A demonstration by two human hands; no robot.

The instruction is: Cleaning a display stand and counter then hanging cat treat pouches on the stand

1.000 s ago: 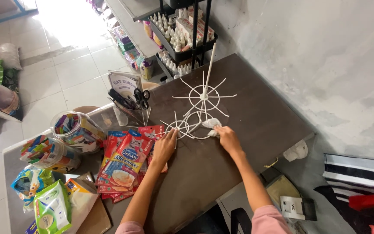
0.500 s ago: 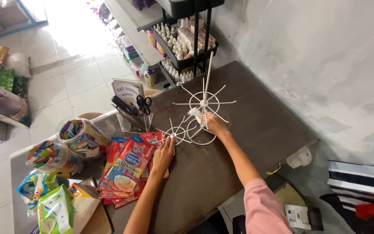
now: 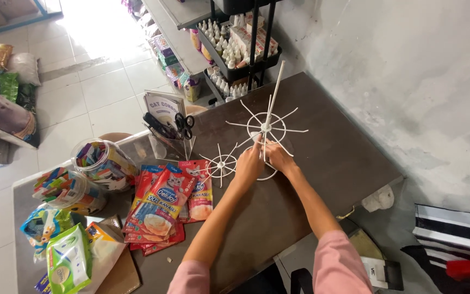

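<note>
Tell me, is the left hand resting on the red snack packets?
No, the left hand is at the white wire rack, apart from the red packets.

Dark brown table (image 3: 333,163) against grey wall (image 3: 409,65) at right. Red snack pouches (image 3: 164,207) fanned at near left of table. Clear acrylic holder (image 3: 171,142) with scissors (image 3: 185,123) farther back. Two clear jars (image 3: 96,163) of coloured packets at left. Green wipes pack (image 3: 69,258) at near left corner. Black rack (image 3: 240,46) of small bottles at far side.
</note>
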